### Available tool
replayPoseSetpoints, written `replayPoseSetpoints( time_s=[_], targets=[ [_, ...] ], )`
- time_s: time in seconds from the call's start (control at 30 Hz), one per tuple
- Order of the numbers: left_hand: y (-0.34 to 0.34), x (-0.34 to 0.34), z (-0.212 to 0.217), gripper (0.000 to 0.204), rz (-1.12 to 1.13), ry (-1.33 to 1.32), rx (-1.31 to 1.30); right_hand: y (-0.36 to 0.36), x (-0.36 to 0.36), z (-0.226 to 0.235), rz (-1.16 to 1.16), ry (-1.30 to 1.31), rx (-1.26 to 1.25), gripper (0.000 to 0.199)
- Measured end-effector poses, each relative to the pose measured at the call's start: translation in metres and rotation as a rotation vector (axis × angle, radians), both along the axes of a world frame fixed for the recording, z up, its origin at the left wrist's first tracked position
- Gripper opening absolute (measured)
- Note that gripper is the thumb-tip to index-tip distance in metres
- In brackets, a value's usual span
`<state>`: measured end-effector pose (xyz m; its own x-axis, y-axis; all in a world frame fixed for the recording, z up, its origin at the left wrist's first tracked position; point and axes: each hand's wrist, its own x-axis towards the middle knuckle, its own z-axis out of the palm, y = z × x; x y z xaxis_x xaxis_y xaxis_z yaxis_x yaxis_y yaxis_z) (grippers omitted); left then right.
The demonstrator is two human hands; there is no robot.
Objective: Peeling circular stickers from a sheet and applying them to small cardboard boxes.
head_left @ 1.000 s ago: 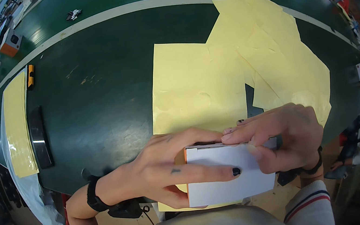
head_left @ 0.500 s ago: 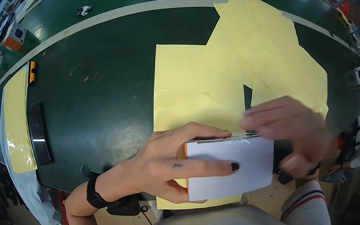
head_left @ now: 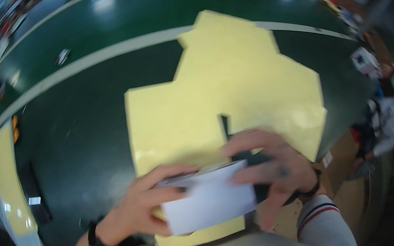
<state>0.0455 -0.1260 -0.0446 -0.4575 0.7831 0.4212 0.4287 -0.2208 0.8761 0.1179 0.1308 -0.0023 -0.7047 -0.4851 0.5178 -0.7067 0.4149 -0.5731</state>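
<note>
A white-faced block (head_left: 207, 201), perhaps a small box or a stack of cards, is held upright at the table's near edge. Motion blurs it, and its upper edge looks dark. My left hand (head_left: 150, 202) grips its left end, with fingers over the front face and along the top. At the right end, my right hand (head_left: 271, 168) has a fingertip on the white face and another finger arched behind the upper edge. Large yellow paper sheets (head_left: 171, 122) spread on the table beyond both hands. Below the block, a yellow strip (head_left: 204, 235) of paper shows.
At the left edge of the dark green table (head_left: 79, 157) lies a yellow stack (head_left: 7, 178) in clear plastic, beside a black bar (head_left: 35, 192) and an orange-yellow object (head_left: 15, 130). On the far right a co-worker (head_left: 391, 115) is near a white machine (head_left: 365, 61).
The view has shifted, so the table scene sits lower and further left. My right hand has moved from beside the block onto its right end; my left hand keeps its grip.
</note>
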Motion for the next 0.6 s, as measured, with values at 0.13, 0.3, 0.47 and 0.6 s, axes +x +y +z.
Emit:
replayPoseSetpoints(
  time_s=[0.13,0.3,0.47,0.6],
  targets=[
    [-0.010,0.001,-0.029,0.106,-0.080,-0.055,-0.063,-0.023,0.015,-0.014,-0.002,-0.181,0.120,0.068],
    [0.002,-0.004,-0.019,0.099,-0.210,0.281,-0.500,-0.006,0.042,-0.028,-0.251,-0.131,-0.237,0.068],
    [-0.006,0.008,-0.004,0.078,0.100,0.056,-0.326,0.093,0.045,-0.003,-0.887,0.199,-0.198,0.061],
    [0.004,0.006,0.002,0.060,0.102,0.208,-0.396,0.219,0.067,-0.025,-1.351,0.256,-0.364,0.047]
  ],
)
